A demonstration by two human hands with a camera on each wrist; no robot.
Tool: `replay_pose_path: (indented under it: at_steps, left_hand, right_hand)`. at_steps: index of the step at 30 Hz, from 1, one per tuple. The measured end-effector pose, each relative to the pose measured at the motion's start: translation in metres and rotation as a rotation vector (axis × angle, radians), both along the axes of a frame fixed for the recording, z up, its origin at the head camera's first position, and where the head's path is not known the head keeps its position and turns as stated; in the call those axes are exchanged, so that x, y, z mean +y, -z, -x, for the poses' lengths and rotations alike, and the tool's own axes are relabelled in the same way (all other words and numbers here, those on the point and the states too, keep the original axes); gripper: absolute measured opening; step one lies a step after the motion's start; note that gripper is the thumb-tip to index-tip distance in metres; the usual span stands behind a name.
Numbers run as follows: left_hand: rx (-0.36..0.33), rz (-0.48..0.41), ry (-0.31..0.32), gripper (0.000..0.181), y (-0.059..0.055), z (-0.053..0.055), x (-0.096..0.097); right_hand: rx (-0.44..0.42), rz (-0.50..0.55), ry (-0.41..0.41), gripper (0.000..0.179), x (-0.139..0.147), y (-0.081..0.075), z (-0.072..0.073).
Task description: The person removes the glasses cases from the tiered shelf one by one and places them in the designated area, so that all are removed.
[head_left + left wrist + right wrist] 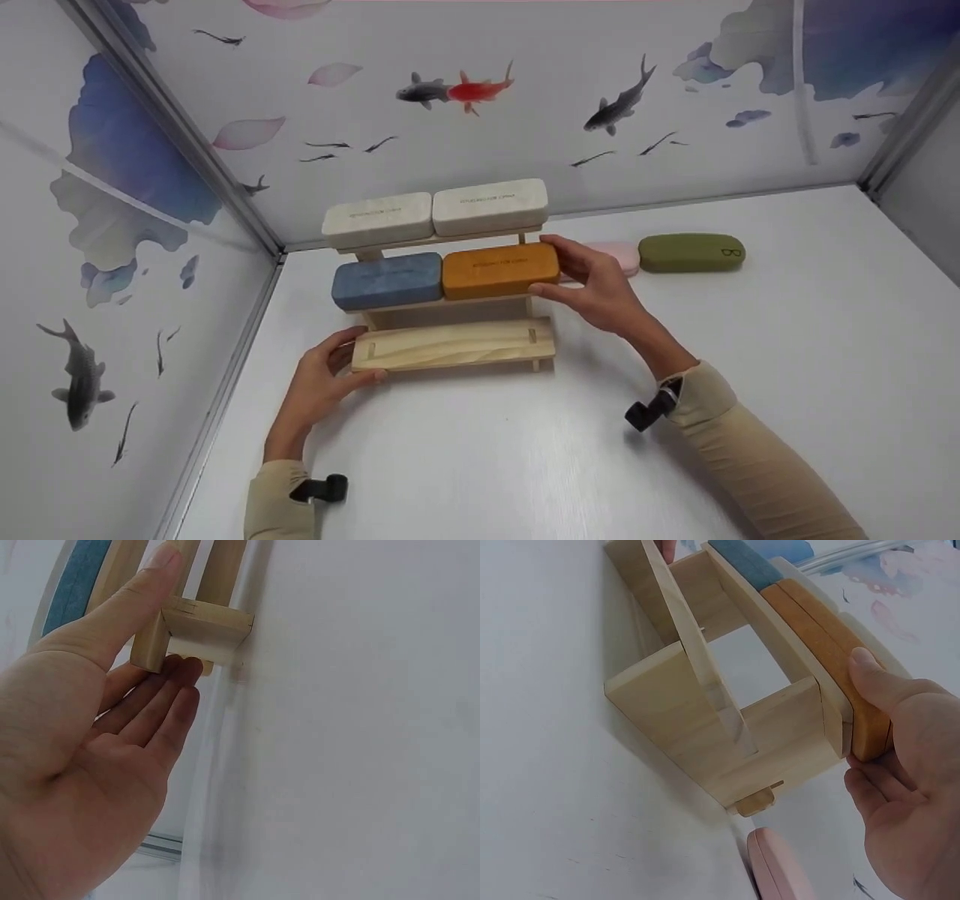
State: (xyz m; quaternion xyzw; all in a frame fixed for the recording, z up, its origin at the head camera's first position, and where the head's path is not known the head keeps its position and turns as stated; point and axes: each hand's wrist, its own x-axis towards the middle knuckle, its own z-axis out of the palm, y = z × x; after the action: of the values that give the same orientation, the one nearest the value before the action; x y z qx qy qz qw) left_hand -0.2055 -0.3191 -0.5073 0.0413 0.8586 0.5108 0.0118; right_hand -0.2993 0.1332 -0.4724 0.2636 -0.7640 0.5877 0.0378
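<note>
A wooden tiered rack (457, 346) stands on the table. Its middle tier carries a blue glasses case (387, 280) and an orange glasses case (501, 271) end to end. My right hand (596, 289) grips the right end of the orange case, thumb on the front and fingers round behind. At the bottom tier's left end, my left hand (322, 379) holds the board, thumb along its front edge and fingers at the back. The left wrist view shows that thumb (139, 604) against the wood. Two white glasses cases (379, 219) (491, 206) lie on the top tier.
Right of the rack, a pink glasses case (619, 256), partly hidden behind my right hand, lies beside an olive green glasses case (691, 253). White panels printed with fish (480, 91) enclose the white table (480, 465) at the back and left.
</note>
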Motion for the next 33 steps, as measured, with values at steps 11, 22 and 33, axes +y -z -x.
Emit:
replay_pose_path:
  at_steps: [11, 22, 33]
  left_hand:
    - [0.01, -0.005, 0.01, 0.085, -0.001, 0.001, 0.003]
    - [-0.009, 0.026, 0.009, 0.087, -0.001, -0.001, 0.0]
    - [-0.025, 0.014, 0.003, 0.088, -0.001, -0.001, 0.0]
  right_hand:
    - [-0.013, 0.022, -0.003, 0.074, 0.005, 0.0, -0.002]
    - [-0.014, 0.025, 0.006, 0.072, 0.03, 0.003, -0.012]
    - [-0.01, -0.016, 0.03, 0.07, 0.067, 0.007, -0.018]
